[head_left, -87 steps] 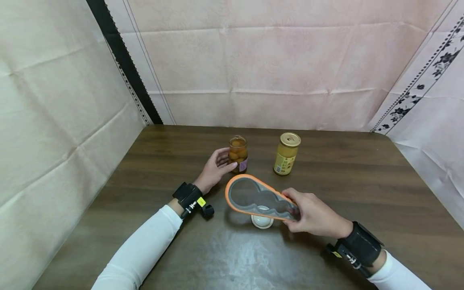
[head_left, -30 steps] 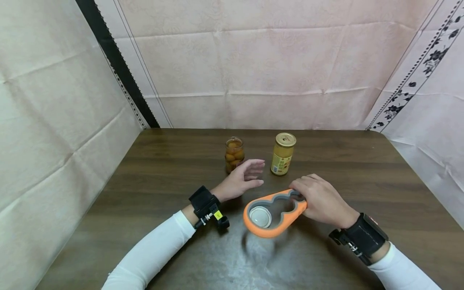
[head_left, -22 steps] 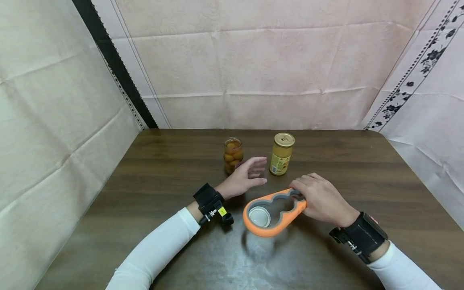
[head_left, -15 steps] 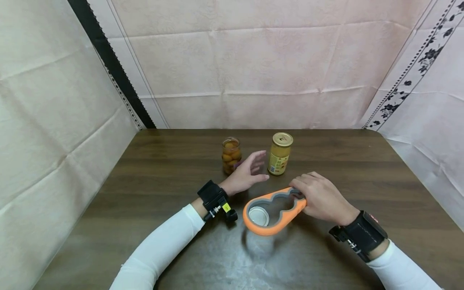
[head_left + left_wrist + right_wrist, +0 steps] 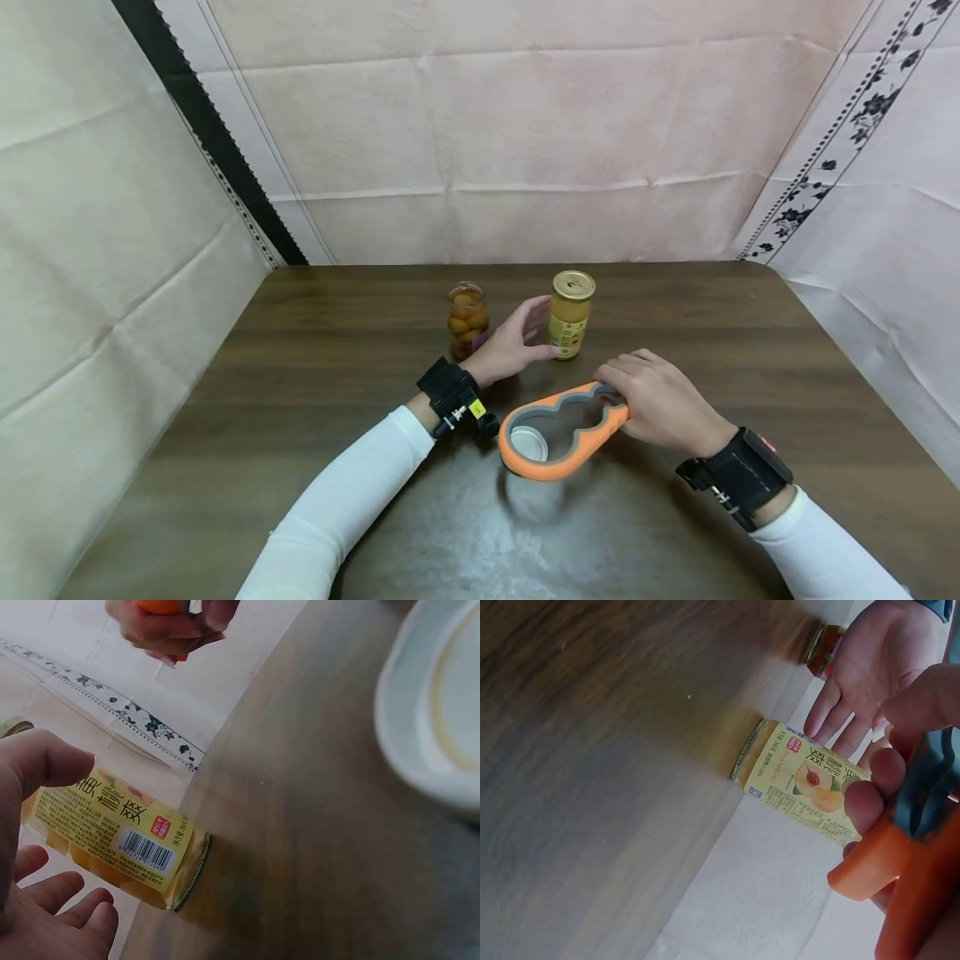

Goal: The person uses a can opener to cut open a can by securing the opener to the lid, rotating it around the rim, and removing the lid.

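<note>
My left hand (image 5: 513, 343) reaches toward a yellow-labelled peach jar (image 5: 570, 321) with its gold lid on. In the left wrist view the thumb lies across the front of the jar, while the other fingers spread loosely beside it. My right hand (image 5: 667, 404) grips the narrow end of an orange and grey jar opener (image 5: 551, 470), its loop pointing left over the table. Through the loop shows a white round lid (image 5: 528, 443). A lidless glass jar (image 5: 467, 317) of amber fruit stands behind my left wrist, partly hidden by that hand.
The brown wooden table (image 5: 360, 333) reaches back to a pale cloth wall (image 5: 540, 150). Another cloth (image 5: 112, 333) hangs along the left side. Both wrists wear black camera straps.
My left hand has left the amber fruit jar and moved right to the peach jar. Earlier, the right hand tilted and lowered the opener; since then it stays nearly still.
</note>
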Tool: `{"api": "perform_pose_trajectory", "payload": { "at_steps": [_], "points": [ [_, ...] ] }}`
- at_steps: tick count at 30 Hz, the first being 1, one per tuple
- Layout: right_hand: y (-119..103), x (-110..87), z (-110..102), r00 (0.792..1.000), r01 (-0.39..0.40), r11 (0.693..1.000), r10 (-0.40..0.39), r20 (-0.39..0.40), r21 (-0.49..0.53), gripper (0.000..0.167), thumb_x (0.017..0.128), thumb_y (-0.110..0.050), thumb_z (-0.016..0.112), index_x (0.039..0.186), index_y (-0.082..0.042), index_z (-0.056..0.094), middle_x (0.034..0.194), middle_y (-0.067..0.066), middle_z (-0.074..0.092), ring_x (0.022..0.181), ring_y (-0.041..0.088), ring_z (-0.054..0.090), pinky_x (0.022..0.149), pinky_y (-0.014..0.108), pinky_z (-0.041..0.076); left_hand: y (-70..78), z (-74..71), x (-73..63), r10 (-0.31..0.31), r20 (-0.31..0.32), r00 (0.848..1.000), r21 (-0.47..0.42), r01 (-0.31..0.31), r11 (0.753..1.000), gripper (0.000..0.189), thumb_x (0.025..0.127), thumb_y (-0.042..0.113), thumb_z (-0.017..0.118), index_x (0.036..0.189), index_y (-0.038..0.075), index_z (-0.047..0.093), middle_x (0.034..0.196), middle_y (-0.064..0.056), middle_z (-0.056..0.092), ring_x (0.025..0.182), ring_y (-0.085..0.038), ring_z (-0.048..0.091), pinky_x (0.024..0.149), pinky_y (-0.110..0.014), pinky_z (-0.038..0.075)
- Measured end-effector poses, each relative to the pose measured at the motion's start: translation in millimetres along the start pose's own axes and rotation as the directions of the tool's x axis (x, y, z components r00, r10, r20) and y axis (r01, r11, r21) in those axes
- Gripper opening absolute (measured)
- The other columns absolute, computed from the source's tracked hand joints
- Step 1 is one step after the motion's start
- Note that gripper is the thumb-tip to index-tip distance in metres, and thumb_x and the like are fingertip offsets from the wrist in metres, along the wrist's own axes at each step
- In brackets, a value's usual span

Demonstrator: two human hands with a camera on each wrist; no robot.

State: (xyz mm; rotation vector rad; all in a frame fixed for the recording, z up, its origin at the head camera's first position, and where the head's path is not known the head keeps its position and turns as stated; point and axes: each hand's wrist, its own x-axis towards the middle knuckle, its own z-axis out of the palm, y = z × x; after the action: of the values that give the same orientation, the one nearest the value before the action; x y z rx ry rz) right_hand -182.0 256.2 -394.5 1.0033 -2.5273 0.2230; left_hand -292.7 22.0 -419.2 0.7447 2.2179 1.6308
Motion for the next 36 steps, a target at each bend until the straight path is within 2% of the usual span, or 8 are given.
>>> {"api": "perform_pose_trajectory", "payload": {
  "at_steps": [11, 17, 23, 29, 33, 36],
  "points": [
    [3, 0.4, 1, 0.998, -0.038, 0.999, 0.037, 0.046, 0.025, 0.019, 0.081, -0.016, 0.081, 0.098, -0.014, 0.071, 0.086, -0.004, 0.07, 0.081, 0.014, 0.063, 0.086, 0.04, 0.055, 2.0, 2.6, 16.8, -0.017, 0.024, 1.0, -0.015, 0.017, 1.0, 0.086, 0.091, 0.013, 0.076, 0.159, 0.017, 0.024, 0.162, -0.008, 0.036, 0.152, -0.025, 0.034, 0.123, -0.042, 0.031],
    [4, -0.3, 3, 0.996, -0.049, 0.998, 0.047, 0.074, 0.031, 0.017, 0.081, -0.016, 0.08, 0.094, -0.016, 0.07, 0.084, -0.006, 0.069, 0.08, 0.011, 0.062, 0.085, 0.038, 0.054, 3.4, 4.9, 24.0, -0.019, 0.027, 0.999, -0.011, 0.019, 1.0, 0.084, 0.088, 0.011, 0.079, 0.155, 0.016, 0.029, 0.155, -0.009, 0.044, 0.146, -0.027, 0.042, 0.121, -0.043, 0.035],
    [2, -1.9, 0, 0.992, -0.069, 0.997, 0.064, 0.11, 0.04, 0.017, 0.079, -0.015, 0.08, 0.092, -0.018, 0.07, 0.081, -0.009, 0.066, 0.075, 0.007, 0.057, 0.078, 0.033, 0.05, 3.4, 7.7, 31.5, -0.018, 0.028, 0.999, -0.012, 0.018, 1.0, 0.078, 0.088, 0.014, 0.08, 0.15, 0.016, 0.033, 0.146, -0.009, 0.05, 0.138, -0.027, 0.049, 0.115, -0.045, 0.042],
    [0, -2.0, -4, 0.991, -0.068, 0.996, 0.062, 0.117, 0.055, 0.017, 0.08, -0.015, 0.08, 0.095, -0.017, 0.072, 0.082, -0.009, 0.067, 0.075, 0.007, 0.057, 0.077, 0.032, 0.05, 4.9, 11.5, 36.7, -0.056, 0.001, 0.998, -0.037, 0.056, 0.998, 0.074, 0.086, 0.024, 0.083, 0.144, 0.018, 0.037, 0.14, -0.006, 0.054, 0.134, -0.025, 0.053, 0.113, -0.046, 0.043],
    [-1, -1.5, -3, 0.993, -0.052, 0.997, 0.045, 0.11, 0.057, 0.018, 0.078, -0.014, 0.08, 0.094, -0.017, 0.072, 0.082, -0.01, 0.066, 0.074, 0.007, 0.055, 0.077, 0.031, 0.049, 4.9, 15.5, 41.7, -0.043, 0.003, 0.999, -0.027, 0.043, 0.999, 0.08, 0.085, 0.027, 0.083, 0.148, 0.021, 0.035, 0.139, -0.005, 0.055, 0.131, -0.023, 0.054, 0.113, -0.047, 0.043],
    [-2, -1.1, -3, 0.993, -0.045, 0.997, 0.039, 0.108, 0.057, 0.017, 0.078, -0.014, 0.08, 0.092, -0.018, 0.071, 0.08, -0.011, 0.064, 0.073, 0.006, 0.053, 0.076, 0.03, 0.049, 3.2, 16.8, 45.7, -0.032, 0.008, 0.999, -0.019, 0.033, 0.999, 0.076, 0.085, 0.026, 0.083, 0.147, 0.02, 0.039, 0.136, -0.005, 0.058, 0.128, -0.023, 0.056, 0.112, -0.047, 0.044]
  ]
}}
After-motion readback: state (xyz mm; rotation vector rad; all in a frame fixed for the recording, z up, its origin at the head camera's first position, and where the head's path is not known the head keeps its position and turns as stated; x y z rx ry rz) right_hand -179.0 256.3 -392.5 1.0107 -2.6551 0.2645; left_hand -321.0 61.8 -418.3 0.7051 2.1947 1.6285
